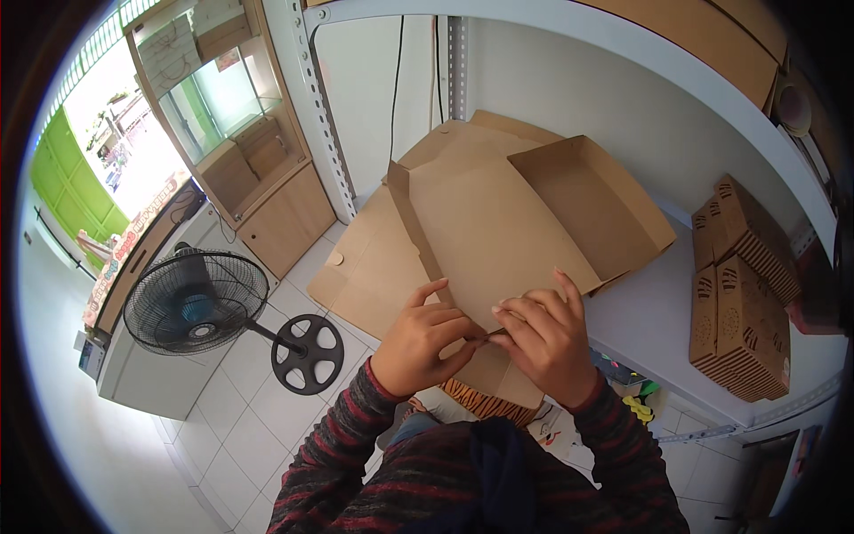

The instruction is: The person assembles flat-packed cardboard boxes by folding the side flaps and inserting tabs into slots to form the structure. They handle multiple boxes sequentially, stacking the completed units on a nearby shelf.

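A large brown cardboard box (pixel 485 214), partly folded, lies on a shelf in front of me. Its right part has walls standing up like a shallow tray, and a narrow flap stands along its left side. At the near edge, my left hand (pixel 430 343) pinches the cardboard between thumb and fingers. Close beside it, my right hand (pixel 550 341) grips the same edge, its thumb and lower fingers closed and one finger raised. The fingers partly hide the fold they hold. Flat cardboard sheets (pixel 365 254) lie beneath the box.
Stacks of folded brown cartons (pixel 740 325) stand on the shelf at right. A white perforated metal post (pixel 327 116) rises at back left. On the tiled floor to my left is a black fan (pixel 197 303), near a glass-fronted wooden cabinet (pixel 283 218).
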